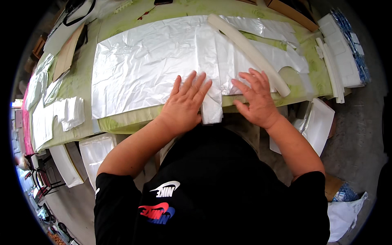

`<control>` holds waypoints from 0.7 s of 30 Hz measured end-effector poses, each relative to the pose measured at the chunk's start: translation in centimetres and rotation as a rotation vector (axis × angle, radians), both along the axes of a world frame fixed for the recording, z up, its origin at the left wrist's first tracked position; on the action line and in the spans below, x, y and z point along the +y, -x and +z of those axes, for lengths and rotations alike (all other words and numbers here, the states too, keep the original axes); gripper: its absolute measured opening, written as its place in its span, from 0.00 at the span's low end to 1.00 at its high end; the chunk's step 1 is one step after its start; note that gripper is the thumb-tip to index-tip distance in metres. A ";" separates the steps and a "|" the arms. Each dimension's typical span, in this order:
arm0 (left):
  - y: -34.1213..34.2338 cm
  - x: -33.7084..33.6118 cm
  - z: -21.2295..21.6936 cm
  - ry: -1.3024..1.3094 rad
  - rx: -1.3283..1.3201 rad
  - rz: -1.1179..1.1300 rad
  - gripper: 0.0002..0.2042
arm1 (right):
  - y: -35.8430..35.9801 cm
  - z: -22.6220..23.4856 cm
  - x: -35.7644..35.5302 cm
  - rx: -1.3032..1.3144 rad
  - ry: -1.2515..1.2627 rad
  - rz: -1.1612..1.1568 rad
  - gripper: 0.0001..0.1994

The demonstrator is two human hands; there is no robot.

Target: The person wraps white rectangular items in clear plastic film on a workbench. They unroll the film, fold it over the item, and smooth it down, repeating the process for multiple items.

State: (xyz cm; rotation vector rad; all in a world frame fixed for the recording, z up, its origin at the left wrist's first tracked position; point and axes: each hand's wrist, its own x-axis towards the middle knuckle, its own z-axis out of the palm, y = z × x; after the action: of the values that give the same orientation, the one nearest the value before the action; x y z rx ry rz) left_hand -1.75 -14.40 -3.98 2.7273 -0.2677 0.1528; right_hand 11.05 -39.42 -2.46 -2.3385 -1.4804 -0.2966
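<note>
A large, crinkled white plastic bag (143, 65), with a handle-like cutout at its right end, lies spread across the table. A folded white plastic strip (212, 108) runs toward me and hangs over the near edge. My left hand (183, 102) rests palm down on the plastic just left of this strip, fingers spread. To the strip's right, my right hand (257, 98) is open with its fingers apart and slightly bent, holding nothing. A long off-white rod (249, 53) lies slantwise over the plastic, its near end beyond my right hand.
The green-patterned tablecloth (316, 73) covers the table. Folded white plastic bags (69, 114) lie at the left, near a piece of cardboard (69, 55). At the right are thin white rolls (332, 69) and a white stack (341, 49). A white tray (318, 122) stands below the right edge.
</note>
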 end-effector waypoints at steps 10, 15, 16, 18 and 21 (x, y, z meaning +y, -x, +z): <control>0.2 -0.1 0.9 0.053 -0.043 -0.126 0.38 | 1.0 -1.6 2.8 0.249 -0.126 0.136 0.32; -0.5 -0.8 0.4 0.222 -0.024 -0.010 0.44 | -0.1 -0.3 3.4 0.294 -0.128 0.196 0.21; -0.6 -0.9 0.4 0.263 -0.023 -0.011 0.45 | -0.5 -0.5 3.5 0.305 -0.127 0.201 0.18; -1.1 -0.8 0.4 0.280 -0.068 -0.006 0.46 | -1.1 -1.0 3.7 0.305 -0.140 0.182 0.12; -2.1 -0.4 -0.1 0.325 -0.131 0.021 0.47 | -2.0 -1.6 4.1 0.306 -0.193 0.132 0.07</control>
State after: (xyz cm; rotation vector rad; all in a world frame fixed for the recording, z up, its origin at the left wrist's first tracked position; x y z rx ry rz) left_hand 0.34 -14.80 -4.12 2.4016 -0.2283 0.3500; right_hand 13.10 -35.29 -4.04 -2.0194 -1.3815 -0.0408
